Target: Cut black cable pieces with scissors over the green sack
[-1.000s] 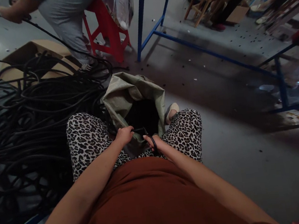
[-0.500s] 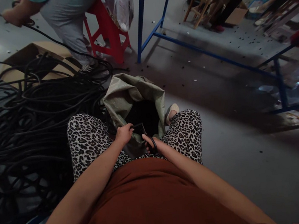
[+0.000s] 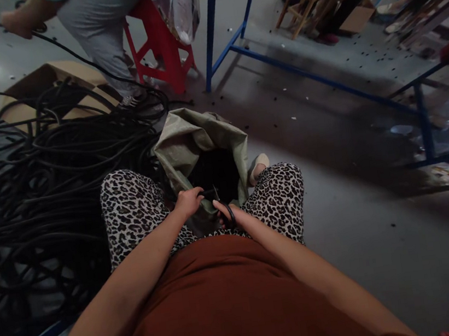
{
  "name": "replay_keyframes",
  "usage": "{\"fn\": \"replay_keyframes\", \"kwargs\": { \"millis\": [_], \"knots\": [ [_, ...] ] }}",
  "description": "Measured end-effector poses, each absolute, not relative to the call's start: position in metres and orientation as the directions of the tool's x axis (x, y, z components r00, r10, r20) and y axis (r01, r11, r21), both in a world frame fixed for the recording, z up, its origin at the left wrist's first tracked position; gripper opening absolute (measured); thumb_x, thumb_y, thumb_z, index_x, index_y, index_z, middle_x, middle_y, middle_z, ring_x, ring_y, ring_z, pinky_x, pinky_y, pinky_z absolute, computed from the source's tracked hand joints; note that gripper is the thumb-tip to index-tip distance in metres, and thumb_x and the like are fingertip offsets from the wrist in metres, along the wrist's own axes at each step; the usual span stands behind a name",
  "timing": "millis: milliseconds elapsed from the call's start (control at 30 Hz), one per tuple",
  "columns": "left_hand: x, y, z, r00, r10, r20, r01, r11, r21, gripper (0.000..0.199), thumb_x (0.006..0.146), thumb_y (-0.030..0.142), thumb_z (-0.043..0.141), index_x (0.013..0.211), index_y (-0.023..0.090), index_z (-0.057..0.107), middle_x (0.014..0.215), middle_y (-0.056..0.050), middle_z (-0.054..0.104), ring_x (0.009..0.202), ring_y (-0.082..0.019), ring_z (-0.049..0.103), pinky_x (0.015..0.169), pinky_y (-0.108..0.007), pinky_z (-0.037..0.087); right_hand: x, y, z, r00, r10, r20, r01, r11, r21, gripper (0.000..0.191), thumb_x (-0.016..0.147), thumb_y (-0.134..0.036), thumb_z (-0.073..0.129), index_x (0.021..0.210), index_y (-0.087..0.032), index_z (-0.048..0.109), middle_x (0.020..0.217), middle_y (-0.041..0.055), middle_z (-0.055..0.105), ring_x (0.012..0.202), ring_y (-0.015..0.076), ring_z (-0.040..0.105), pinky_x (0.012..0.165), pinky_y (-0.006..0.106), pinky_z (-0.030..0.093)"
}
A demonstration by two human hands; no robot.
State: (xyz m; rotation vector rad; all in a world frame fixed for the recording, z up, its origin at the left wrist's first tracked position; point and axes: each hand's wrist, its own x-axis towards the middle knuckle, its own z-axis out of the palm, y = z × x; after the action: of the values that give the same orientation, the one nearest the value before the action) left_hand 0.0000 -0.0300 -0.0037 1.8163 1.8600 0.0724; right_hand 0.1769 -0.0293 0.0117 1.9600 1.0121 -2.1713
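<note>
l hand (image 3: 190, 201) is pinched tight on a short bit of black cord (image 3: 210, 192), its end poking out past the fingertips, over the mouth of the open sack (image 3: 176, 147) btwn the knees. r hand (image 3: 225, 213) is closed round scissors (image 3: 229, 211), blade pointing up & just by the cord; can't tell if they touch. cord prob light, rubbery, bendy but a bit springy, not fragile; might be slightly slick, so best held firm near the end, fingers clear of the blade. can't see if it joins the big cord pile (image 3: 44, 180) at left; that lot looks heavy & tangled, so prob best taken by one loose strand. sack looks thin & floppy, easiest by its rolled rim. scissors stiff, sharp tip: handles only, pls.
</note>
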Motion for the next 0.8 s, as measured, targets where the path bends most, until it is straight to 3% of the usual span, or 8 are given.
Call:
{"fn": "replay_keyframes", "kwargs": {
  "millis": [167,467,800],
  "knots": [
    [-0.001,-0.030,-0.008,0.093,0.938,-0.335,0.910,0.056,0.410,0.031,0.084,0.028,0.046,0.113,0.025,0.059,0.110,-0.002,0.067,0.102,-0.017,0.060,0.091,-0.026,0.042,0.179,-0.029,0.013,-0.205,0.397,-0.894,0.476,-0.758,-0.446,0.045,0.086,-0.055,0.049,0.075,-0.012,0.052,0.050,0.0009,0.051,0.038,0.0110,0.050,0.034,0.019,0.040],
    [-0.004,-0.032,-0.005,0.044,0.938,-0.343,0.890,0.119,0.441,0.032,0.084,0.033,0.048,0.115,0.027,0.056,0.106,-0.001,0.068,0.097,-0.016,0.062,0.087,-0.026,0.043,0.179,-0.028,0.015,-0.222,0.444,-0.868,0.377,-0.782,-0.497,0.042,0.088,-0.051,0.049,0.070,-0.013,0.052,0.045,-0.0025,0.047,0.032,0.0084,0.045,0.034,0.020,0.042],
    [-0.002,-0.030,-0.006,0.030,0.927,-0.374,0.919,0.122,0.376,0.028,0.083,0.033,0.050,0.108,0.024,0.059,0.102,-0.002,0.068,0.095,-0.018,0.062,0.085,-0.026,0.043,0.181,-0.029,0.007,-0.181,0.504,-0.844,0.471,-0.709,-0.525,0.044,0.086,-0.049,0.051,0.061,-0.013,0.051,0.038,-0.0036,0.044,0.026,0.0070,0.040,0.027,0.017,0.035]
  ]
}}
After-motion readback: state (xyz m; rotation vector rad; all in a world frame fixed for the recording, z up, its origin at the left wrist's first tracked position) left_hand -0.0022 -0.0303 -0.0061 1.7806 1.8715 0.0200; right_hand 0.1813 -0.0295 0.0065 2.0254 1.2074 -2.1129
